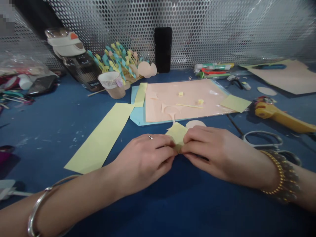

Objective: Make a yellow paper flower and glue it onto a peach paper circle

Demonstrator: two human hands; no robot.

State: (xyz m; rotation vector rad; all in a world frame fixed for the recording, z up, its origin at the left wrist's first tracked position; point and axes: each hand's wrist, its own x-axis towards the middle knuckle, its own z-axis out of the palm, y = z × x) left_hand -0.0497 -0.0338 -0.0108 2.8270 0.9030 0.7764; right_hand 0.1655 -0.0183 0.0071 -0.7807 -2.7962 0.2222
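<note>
My left hand (pixel 143 161) and my right hand (pixel 209 153) meet at the middle of the blue table and pinch a small piece of pale yellow paper (pixel 177 135) between their fingertips. Left of my left hand lies a long strip of the same yellow paper (pixel 101 138). Beyond my hands is a peach paper sheet (pixel 185 98) on a pale blue sheet (pixel 137 105), with small yellow scraps and cut peach bits on it. A round peach paper disc (pixel 195 124) lies just past my right fingers, partly hidden.
Right of my hands lie steel scissors (pixel 263 140) and a yellow rotary cutter (pixel 278 115). Along the perforated metal backing stand a black phone (pixel 163 49), a paper cup (pixel 112 85), a colourful paper craft (pixel 116 62), and several glue sticks and pens (pixel 213 69).
</note>
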